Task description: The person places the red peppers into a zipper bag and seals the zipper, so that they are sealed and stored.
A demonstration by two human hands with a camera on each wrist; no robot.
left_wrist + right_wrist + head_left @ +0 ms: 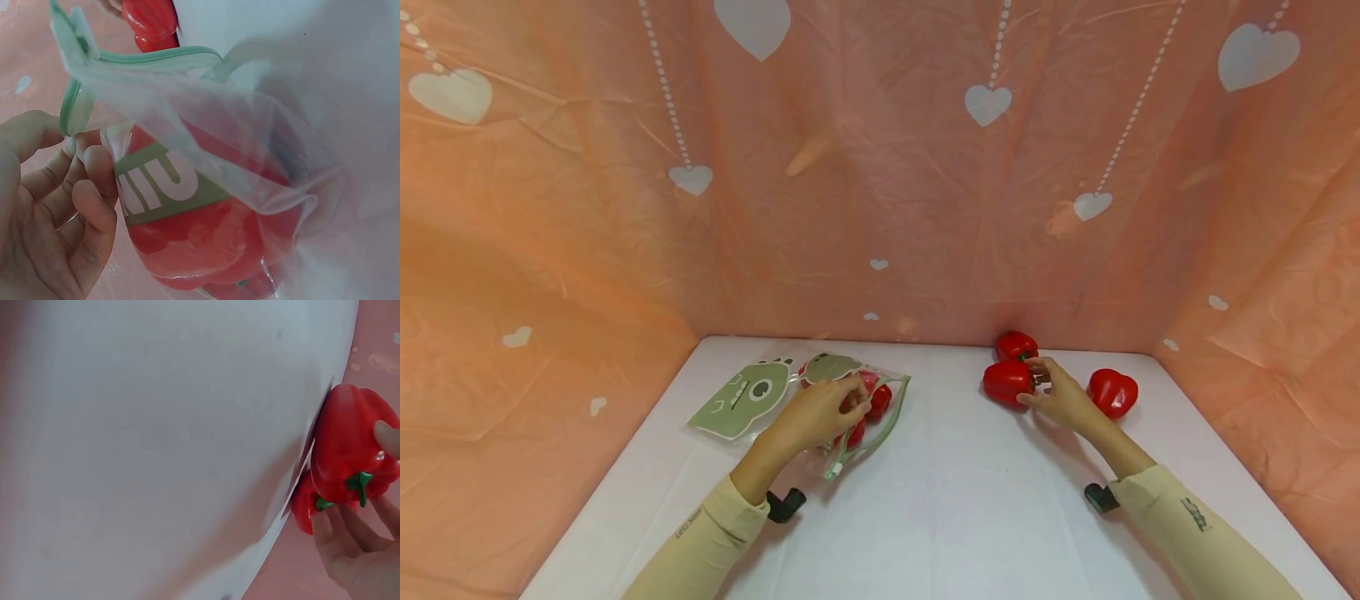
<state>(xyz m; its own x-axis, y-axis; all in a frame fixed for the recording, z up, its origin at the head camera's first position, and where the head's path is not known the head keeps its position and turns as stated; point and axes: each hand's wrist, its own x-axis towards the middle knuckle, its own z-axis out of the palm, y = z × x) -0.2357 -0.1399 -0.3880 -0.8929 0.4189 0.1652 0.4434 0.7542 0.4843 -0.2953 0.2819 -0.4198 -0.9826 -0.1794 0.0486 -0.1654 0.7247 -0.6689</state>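
Note:
My left hand (820,412) pinches the green-edged rim of a clear zip bag (244,156). Red bell peppers (206,244) show through the bag's plastic, and its mouth stands partly open toward the right. On the right side of the table, my right hand (1060,398) grips a red bell pepper (1006,382) with a green stem, thumb on one side and fingers near the stem end. Right behind that one sits another red bell pepper (1017,344). A further red bell pepper (1112,393) lies to the right of my right hand.
A second bag (741,400) with a green one-eyed monster print lies flat at the left. The white table (955,500) backs onto an orange curtain (880,208) with white hearts, which also hangs along both sides.

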